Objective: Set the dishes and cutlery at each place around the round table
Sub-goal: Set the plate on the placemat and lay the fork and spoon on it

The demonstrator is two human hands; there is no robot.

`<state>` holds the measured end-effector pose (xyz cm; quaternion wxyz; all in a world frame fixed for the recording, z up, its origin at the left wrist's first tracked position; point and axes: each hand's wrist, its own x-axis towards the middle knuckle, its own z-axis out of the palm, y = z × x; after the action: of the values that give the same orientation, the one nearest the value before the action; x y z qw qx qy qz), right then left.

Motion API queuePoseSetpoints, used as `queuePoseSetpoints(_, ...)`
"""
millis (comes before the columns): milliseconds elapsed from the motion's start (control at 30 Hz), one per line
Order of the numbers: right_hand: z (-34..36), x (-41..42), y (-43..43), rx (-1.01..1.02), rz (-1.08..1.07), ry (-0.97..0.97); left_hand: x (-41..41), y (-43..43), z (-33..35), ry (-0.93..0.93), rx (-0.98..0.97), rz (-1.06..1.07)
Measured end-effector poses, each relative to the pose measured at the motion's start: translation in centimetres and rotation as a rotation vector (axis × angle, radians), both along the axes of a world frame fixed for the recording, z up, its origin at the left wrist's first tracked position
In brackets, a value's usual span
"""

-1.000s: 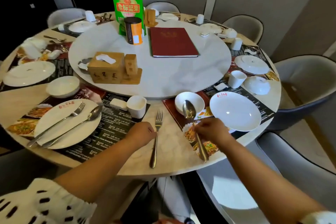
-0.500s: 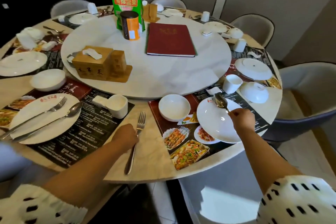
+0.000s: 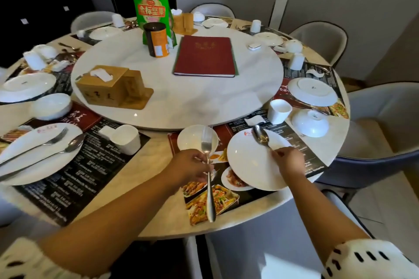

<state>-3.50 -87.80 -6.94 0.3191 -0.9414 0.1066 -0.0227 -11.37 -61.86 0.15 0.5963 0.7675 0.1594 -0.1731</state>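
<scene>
Left hand (image 3: 190, 166) pinched shut on fork (image 3: 208, 165) mid-handle, tines at 12 over bowl (image 3: 196, 137), handle end at 6 over placemat (image 3: 210, 197). Right hand (image 3: 288, 162) fingertips pinch spoon (image 3: 261, 137) handle; spoon bowl at 11 from the hand, over plate (image 3: 251, 165). Plate at 3 from fork, overlapping the placemat. Round table (image 3: 158, 217) with white turntable (image 3: 195, 102) holding red menu (image 3: 205, 55) and tissue box (image 3: 106, 86). Place at 9: 1 plate carrying fork and spoon. Grey chairs around.
</scene>
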Motion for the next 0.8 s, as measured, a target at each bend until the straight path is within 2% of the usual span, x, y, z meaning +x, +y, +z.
queuePoseSetpoints(133,0.3,0.0,-0.7,0.102,-0.079,-0.080,3.4,-5.5,-1.0,-0.023,-0.056,-0.013)
queuePoseSetpoints(267,-0.1,-1.0,-2.1,0.018,-0.082,-0.197,6.3,-9.7,-2.6,0.074,-0.139,0.007)
queuePoseSetpoints(400,-1.3,-1.7,-3.5,-0.083,-0.048,-0.221,7.6,-12.2,-3.6,0.215,-0.222,0.046)
queuePoseSetpoints(800,-1.8,-2.8,-4.0,-0.024,-0.003,-0.195,8.6,-13.2,-5.1,0.272,-0.180,0.101)
